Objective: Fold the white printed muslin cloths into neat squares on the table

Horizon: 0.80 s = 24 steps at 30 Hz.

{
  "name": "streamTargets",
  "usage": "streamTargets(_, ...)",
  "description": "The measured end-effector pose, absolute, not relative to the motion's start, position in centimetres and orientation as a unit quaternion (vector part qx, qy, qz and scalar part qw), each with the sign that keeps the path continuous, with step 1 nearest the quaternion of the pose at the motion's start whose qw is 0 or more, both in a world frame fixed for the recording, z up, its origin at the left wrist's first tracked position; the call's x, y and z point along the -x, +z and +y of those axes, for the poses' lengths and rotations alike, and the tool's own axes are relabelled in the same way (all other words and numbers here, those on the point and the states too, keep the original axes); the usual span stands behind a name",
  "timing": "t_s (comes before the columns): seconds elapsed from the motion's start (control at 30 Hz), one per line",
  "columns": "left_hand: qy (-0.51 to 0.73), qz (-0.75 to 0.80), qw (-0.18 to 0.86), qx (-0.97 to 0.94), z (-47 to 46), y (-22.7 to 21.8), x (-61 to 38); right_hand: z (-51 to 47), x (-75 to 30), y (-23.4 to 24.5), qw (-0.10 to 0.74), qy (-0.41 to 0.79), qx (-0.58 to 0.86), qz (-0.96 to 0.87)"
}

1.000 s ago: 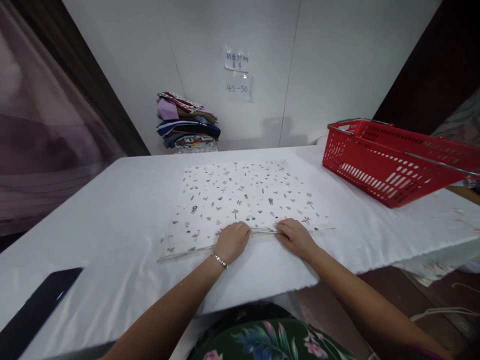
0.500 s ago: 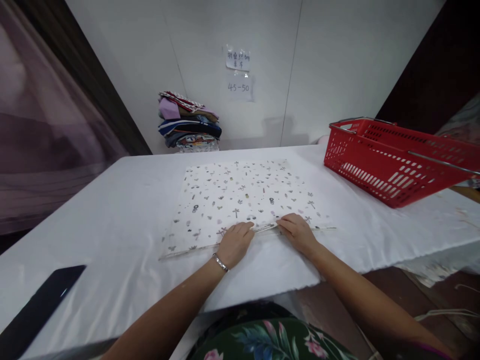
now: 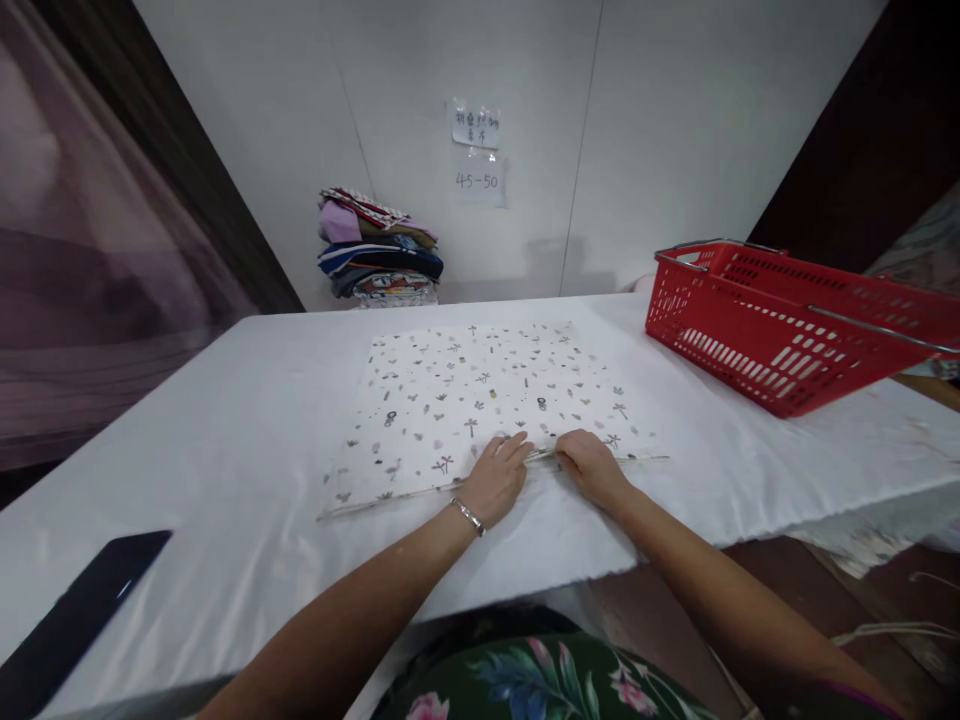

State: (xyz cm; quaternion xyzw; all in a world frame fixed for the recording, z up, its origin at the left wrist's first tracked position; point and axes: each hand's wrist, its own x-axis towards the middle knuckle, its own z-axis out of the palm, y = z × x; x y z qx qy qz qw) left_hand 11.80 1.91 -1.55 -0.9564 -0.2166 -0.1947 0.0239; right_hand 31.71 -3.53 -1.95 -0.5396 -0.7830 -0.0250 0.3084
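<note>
A white cloth printed with small dark motifs (image 3: 480,400) lies flat in the middle of the table. My left hand (image 3: 496,478), with a thin bracelet at the wrist, rests on the cloth's near edge, fingers stretched forward and close together. My right hand (image 3: 590,465) sits just to its right on the same edge, fingers curled and pinching the hem. The two hands nearly touch.
The table wears a white cover (image 3: 225,440). A red plastic basket (image 3: 787,325) stands at the right. A stack of folded clothes (image 3: 379,248) sits at the back against the wall, below paper notes (image 3: 475,150). A dark flat object (image 3: 75,620) lies at the near left corner.
My left hand has slid right along the cloth's near edge, closing the gap to my right hand, and its fingers have stretched forward. My right hand has stayed in place.
</note>
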Motion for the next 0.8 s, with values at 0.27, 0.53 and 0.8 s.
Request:
streamTargets(0.27, -0.264, -0.273, -0.085, 0.921, 1.0, -0.9, -10.6, -4.0, -31.7, -2.7, 0.313, -0.02, 0.513, -0.799)
streamTargets(0.53, -0.28, -0.3, -0.127, 0.903, 1.0, -0.7, -11.2, -4.8, -31.5, -2.3, 0.277, -0.019, 0.498, -0.821)
streamTargets(0.8, -0.245, -0.297, -0.109, 0.916, 1.0, -0.9, -10.9, -4.5, -32.0, -2.4, 0.272, -0.054, 0.515, -0.811)
